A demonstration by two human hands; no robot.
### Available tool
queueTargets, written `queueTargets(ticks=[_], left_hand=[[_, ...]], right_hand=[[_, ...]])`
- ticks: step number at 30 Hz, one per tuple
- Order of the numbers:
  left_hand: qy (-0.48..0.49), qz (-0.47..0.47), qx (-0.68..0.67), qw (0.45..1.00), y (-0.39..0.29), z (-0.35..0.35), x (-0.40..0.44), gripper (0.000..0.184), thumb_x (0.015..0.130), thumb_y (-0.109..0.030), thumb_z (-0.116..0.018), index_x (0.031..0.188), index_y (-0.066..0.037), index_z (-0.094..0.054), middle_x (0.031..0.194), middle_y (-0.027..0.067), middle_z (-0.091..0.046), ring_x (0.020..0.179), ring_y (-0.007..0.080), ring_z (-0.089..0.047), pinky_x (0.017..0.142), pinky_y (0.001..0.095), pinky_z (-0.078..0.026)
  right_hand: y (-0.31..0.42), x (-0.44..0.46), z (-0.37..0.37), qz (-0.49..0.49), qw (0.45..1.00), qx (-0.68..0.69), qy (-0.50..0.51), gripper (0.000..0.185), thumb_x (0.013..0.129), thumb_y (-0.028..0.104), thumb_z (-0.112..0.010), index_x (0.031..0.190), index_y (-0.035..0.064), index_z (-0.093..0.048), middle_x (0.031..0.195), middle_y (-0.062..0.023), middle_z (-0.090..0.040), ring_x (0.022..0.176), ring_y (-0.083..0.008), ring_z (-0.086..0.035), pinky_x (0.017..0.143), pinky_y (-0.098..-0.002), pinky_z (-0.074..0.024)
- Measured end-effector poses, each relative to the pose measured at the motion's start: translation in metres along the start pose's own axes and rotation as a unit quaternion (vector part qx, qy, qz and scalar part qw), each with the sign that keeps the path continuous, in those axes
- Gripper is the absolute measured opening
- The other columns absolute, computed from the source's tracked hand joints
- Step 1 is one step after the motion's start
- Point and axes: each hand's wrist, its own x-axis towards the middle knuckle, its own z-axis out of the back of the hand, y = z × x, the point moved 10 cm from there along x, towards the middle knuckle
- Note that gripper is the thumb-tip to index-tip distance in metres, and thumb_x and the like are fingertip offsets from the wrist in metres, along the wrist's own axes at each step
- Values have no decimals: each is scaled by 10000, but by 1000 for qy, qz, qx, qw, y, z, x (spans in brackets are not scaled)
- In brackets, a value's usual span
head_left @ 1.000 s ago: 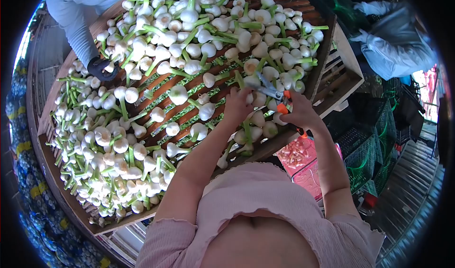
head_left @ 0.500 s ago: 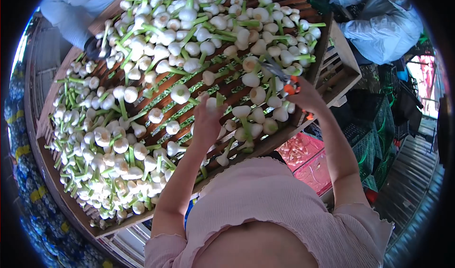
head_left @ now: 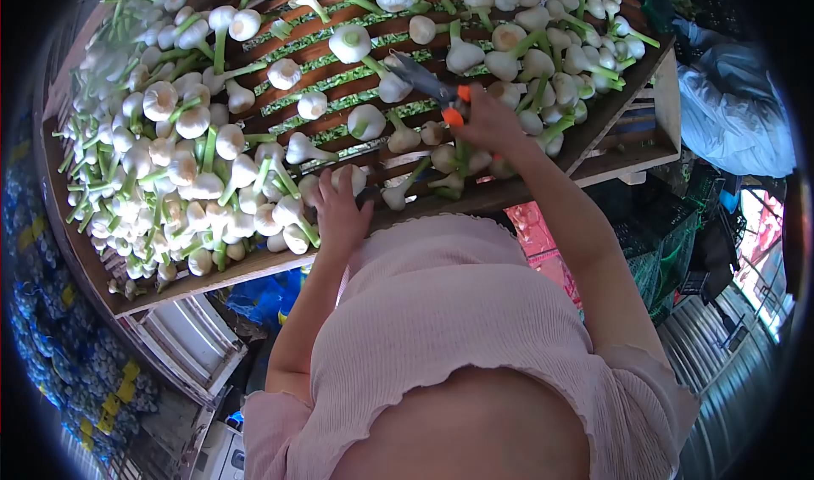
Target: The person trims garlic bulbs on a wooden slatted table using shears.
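Note:
My right hand is wrapped around pruning shears with orange handles. Their dark blades point left across the slats, over the stem side of a garlic bulb; whether they touch it I cannot tell. Low at the near edge, my left hand has its fingers curled over a white garlic bulb, partly hidden by them. A short-stemmed bulb lies between the two hands. Other bulbs with green stems surround both hands, heaped thickly at the left and at the right.
The slatted wooden table has a raised rim in front of me. Green crates and a red container stand below at the right. Another person's light blue clothing shows at the far right. Blue netting sacks line the left.
My view has shifted downward and toward the near rim. My left hand has left the bulb it held and moved to another near the rim. The shears have swung left over the slats.

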Motion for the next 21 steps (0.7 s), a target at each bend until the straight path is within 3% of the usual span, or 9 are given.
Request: queueTargets(ticks=[4,5,7,10,13,14,17,19,21], left_hand=[[32,-51,-61,996,-7,-16,32,518,778,-185,-653,1246,-102,-448,1181,137,-470,1033,339,-501,898,436,-412],[79,-2,-202,976,-4,-26,41,496,805,-195,-628,1250,-90,-437,1176,136,-480,1013,322,-519,883,411,-431],[178,85,-466,862,-32,-42,46,456,860,-216,-577,1258,-67,-413,1168,134,-500,974,287,-554,852,361,-469],[165,129,-731,650,-60,-30,54,448,905,-207,-521,1285,-39,-355,1241,155,-465,1044,255,-538,851,309,-488],[204,-26,-832,515,-115,29,57,455,914,-197,-501,1295,-31,-316,1257,176,-445,1095,267,-516,905,347,-472],[189,-31,-813,550,-118,34,58,417,917,-194,-499,1269,-26,-352,1237,150,-461,1109,265,-510,894,358,-471],[138,104,-635,753,-76,-5,70,385,897,-193,-515,1240,-49,-412,1255,119,-454,1113,247,-507,859,319,-465],[137,23,-357,924,-54,-14,64,413,854,-182,-559,1226,-53,-435,1171,144,-525,1074,266,-534,856,335,-456],[121,-136,-146,972,-55,-15,31,510,812,-271,-588,1243,-63,-415,1031,195,-591,942,327,-585,788,398,-477]], right_hand=[[3,28,41,10,997,34,-75,684,648,402,-676,1142,16,-401,960,-172,-606,903,-313,-600,779,-403,-466],[1,30,64,-6,995,36,-92,684,647,409,-679,1141,24,-405,928,-160,-614,872,-311,-609,768,-407,-470],[-13,23,118,1,985,6,-174,676,645,405,-693,1133,32,-411,859,-136,-625,806,-299,-625,727,-401,-481],[-20,-5,196,12,943,-58,-327,617,656,368,-723,1071,18,-429,819,-115,-626,755,-249,-634,674,-353,-488],[-30,-28,216,40,936,82,-340,594,669,326,-740,1059,-2,-435,798,-94,-618,716,-217,-620,677,-327,-483],[-32,-31,211,109,922,134,-346,586,679,302,-749,1061,-14,-437,829,-82,-600,726,-186,-587,711,-327,-470],[-32,-47,181,39,943,169,-284,583,681,257,-749,1083,-17,-429,884,-86,-581,785,-168,-558,739,-314,-459],[-49,-54,165,9,949,187,-254,581,681,230,-741,1103,-15,-425,962,-95,-567,855,-163,-538,771,-298,-444],[-53,-72,161,5,943,207,-262,594,678,213,-732,1134,-6,-421,982,-97,-561,869,-175,-536,788,-296,-436]])
